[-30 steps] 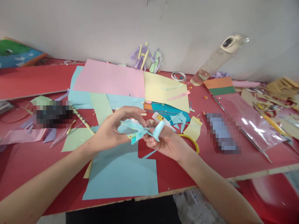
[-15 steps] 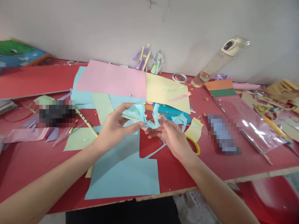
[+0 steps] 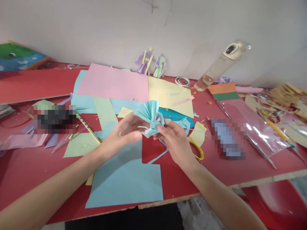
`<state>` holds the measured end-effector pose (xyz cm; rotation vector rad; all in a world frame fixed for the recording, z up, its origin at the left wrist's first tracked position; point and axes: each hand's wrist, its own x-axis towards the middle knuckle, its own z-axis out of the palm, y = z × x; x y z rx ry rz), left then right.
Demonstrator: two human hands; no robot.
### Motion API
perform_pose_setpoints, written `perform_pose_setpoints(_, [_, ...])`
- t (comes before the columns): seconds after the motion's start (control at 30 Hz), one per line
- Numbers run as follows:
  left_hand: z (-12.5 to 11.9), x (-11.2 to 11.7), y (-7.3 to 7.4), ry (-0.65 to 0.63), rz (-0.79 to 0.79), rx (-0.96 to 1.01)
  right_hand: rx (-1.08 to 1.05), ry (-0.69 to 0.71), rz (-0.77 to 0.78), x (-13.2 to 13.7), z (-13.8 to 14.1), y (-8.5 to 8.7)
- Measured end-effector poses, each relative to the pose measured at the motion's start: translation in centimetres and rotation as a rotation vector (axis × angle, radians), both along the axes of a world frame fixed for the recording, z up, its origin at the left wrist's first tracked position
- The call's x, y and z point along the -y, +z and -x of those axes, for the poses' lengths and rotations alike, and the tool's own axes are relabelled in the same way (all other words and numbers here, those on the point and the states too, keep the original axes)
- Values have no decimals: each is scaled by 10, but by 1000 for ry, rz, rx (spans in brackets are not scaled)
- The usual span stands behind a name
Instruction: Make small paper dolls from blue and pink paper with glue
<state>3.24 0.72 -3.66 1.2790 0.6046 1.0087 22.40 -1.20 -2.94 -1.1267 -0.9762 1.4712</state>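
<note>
One pleated paper (image 3: 151, 111) is pinched by right hand (image 3: 176, 139), probably keeping folds gathered; left hand (image 3: 117, 135) curves loosely beside.

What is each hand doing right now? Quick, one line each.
Left hand: open, thumb apart from fingers; contact with the paper cannot be told.
Right hand: closed, pinching the pleated light-blue paper piece.

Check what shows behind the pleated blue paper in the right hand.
Past the pleated blue paper, a light-blue sheet shows to the left, a yellow sheet and a teal sheet to the right. Whatever lies directly behind it is covered and cannot be seen.
</note>
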Motion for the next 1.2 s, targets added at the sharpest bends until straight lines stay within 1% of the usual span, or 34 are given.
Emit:
perform_pose_setpoints(0.03, [-1,1,-1,-14,-24,-17,-23,6,10,1,1,0])
perform_pose_setpoints(0.07, [-3,2,-2,-2,-33,-48,-38,13,15,2,2,-1])
perform_pose_setpoints(0.23, [-13,7,4,195,18,-208,-13,94,1,7,10,-6])
perform_pose_setpoints(0.33, [-12,6,6,290,22,-272,28,128,-3,6,8,-5])
perform_pose_setpoints(0.4, [-8,4,5,347,42,-310,95,130,-29,3,2,-2])
perform_pose_setpoints(0.47, [-5,1,4,378,64,-334,294,79,-151,-2,-8,0])
perform_pose_setpoints(0.5, [-4,0,4,389,73,-336,452,34,-245,-5,-13,1])
perform_pose_setpoints(0.57, [-4,-1,5,411,87,-329,836,-45,-432,-13,-25,0])
perform_pose_setpoints(0.6, [-3,-2,5,419,94,-324,1002,-54,-477,-17,-31,-2])
perform_pose_setpoints(0.67, [-4,-3,6,419,109,-305,1219,25,-461,-23,-40,-6])
perform_pose_setpoints(0.73, [-3,-3,6,414,121,-279,1316,117,-420,-27,-44,-10])
perform_pose_setpoints(0.77, [-3,-4,6,414,126,-269,1347,119,-430,-27,-45,-11])
perform_pose_setpoints(0.8, [-3,-5,6,419,126,-262,1369,83,-467,-27,-43,-11])
perform_pose_setpoints(0.87, [-2,-6,6,438,123,-262,1375,-37,-610,-23,-38,-11])
perform_pose_setpoints(0.9, [-2,-6,6,449,123,-266,1363,-62,-692,-21,-33,-10])
perform_pose_setpoints(0.93, [-2,-6,7,459,122,-267,1351,-47,-765,-18,-28,-10])
perform_pose_setpoints(1.0, [-3,-5,7,472,122,-269,1350,96,-849,-12,-17,-11])
perform_pose_setpoints(1.07, [-4,-3,8,483,126,-271,1359,208,-858,-9,-9,-13])
perform_pose_setpoints(1.1, [-4,-2,8,489,126,-272,1335,211,-851,-8,-7,-13])
perform_pose_setpoints(1.17, [-4,-1,8,503,116,-267,1216,151,-801,-7,-8,-12])
perform_pose_setpoints(1.2, [-3,-1,8,512,104,-259,1128,101,-740,-7,-10,-10])
